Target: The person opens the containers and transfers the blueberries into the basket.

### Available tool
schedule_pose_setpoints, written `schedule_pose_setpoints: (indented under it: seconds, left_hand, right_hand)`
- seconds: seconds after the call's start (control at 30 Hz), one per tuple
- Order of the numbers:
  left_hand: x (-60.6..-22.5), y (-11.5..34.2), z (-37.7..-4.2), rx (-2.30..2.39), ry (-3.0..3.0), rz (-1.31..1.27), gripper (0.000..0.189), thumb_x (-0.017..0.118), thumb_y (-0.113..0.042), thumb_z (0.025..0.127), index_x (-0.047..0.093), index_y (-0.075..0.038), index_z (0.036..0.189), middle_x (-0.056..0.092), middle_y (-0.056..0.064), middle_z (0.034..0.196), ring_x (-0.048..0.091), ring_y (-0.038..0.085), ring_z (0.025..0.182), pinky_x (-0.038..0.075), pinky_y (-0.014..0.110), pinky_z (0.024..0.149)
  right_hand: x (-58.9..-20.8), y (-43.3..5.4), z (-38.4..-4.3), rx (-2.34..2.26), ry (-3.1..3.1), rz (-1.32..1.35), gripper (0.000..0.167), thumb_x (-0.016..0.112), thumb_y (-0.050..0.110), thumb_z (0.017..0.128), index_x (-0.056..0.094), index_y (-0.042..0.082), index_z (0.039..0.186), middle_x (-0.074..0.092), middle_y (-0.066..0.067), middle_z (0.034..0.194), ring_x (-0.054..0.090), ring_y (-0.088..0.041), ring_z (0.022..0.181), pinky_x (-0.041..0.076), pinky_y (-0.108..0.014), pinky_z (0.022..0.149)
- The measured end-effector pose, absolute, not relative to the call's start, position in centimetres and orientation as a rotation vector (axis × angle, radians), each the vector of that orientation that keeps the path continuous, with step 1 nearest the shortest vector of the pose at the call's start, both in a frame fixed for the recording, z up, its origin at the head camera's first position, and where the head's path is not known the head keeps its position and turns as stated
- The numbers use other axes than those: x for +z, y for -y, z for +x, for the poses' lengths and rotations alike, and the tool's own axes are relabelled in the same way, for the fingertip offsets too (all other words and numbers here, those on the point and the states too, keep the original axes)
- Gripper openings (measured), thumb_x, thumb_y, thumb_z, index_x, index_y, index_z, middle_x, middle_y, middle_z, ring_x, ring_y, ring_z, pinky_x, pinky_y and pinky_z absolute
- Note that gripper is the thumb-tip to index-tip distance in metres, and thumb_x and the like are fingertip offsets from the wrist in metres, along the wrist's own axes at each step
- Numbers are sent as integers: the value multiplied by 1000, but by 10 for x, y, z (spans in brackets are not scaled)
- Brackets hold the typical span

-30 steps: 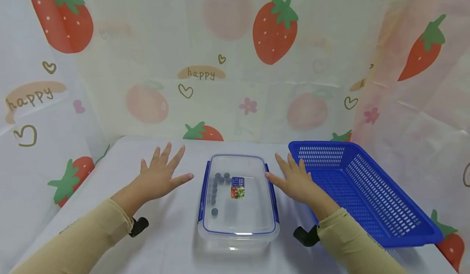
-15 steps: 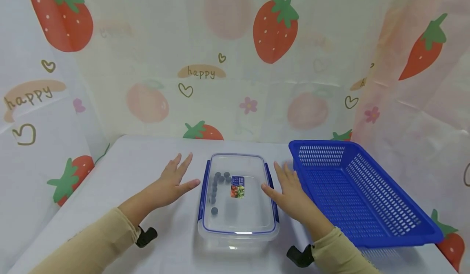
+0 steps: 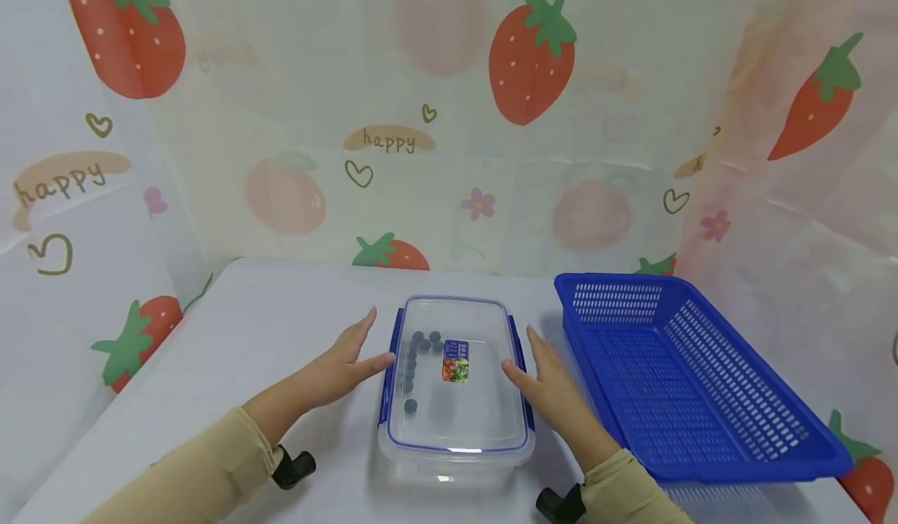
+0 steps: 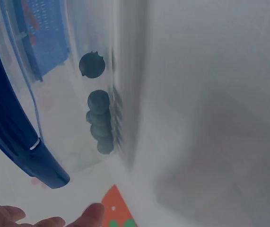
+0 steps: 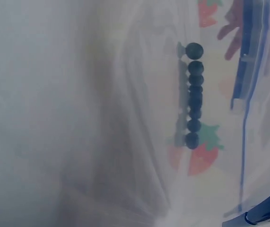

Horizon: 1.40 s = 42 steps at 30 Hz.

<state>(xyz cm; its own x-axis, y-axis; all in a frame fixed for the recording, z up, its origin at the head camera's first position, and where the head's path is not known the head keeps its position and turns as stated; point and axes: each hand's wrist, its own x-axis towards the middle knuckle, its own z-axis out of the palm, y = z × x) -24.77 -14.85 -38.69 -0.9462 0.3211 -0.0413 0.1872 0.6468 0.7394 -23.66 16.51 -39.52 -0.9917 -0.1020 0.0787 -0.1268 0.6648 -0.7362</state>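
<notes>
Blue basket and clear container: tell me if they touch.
Apart: the head view shows white tabletop between the blue basket and the clear container.

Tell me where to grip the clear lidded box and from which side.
Probably best to take the clear box by both long sides, about mid-length, left hand from the left, right hand from the right: it sits flat, longer front to back than across, with blue side clips along those sides.
</notes>
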Motion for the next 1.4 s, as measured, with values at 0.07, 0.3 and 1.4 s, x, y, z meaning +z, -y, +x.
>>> schedule_pose_setpoints:
  seconds: [0.07,0.3,1.4]
  left_hand:
    - [-388,147,-248,1205,-2665,398,93,53,-56,84,-1,-16,148,2,14,152,4,37,138,13,60,106]
    - [-391,141,-243,1279,-2577,376,92,60,-54,80,11,-15,147,12,14,151,23,40,133,28,59,101]
    - [-399,130,-255,1514,-2499,102,74,66,-43,79,34,-21,141,51,9,126,60,17,94,53,36,79]
  right_hand:
    - [-397,-164,-236,1290,2811,205,79,56,41,88,16,6,146,19,-23,147,19,-41,134,20,-59,104]
    - [-408,-162,-237,1435,2704,285,72,61,27,88,23,-1,143,29,-26,141,40,-43,121,40,-52,95]
    - [-414,-158,-247,1615,2504,235,43,45,8,94,39,-1,136,45,-22,130,48,-32,107,43,-44,91]
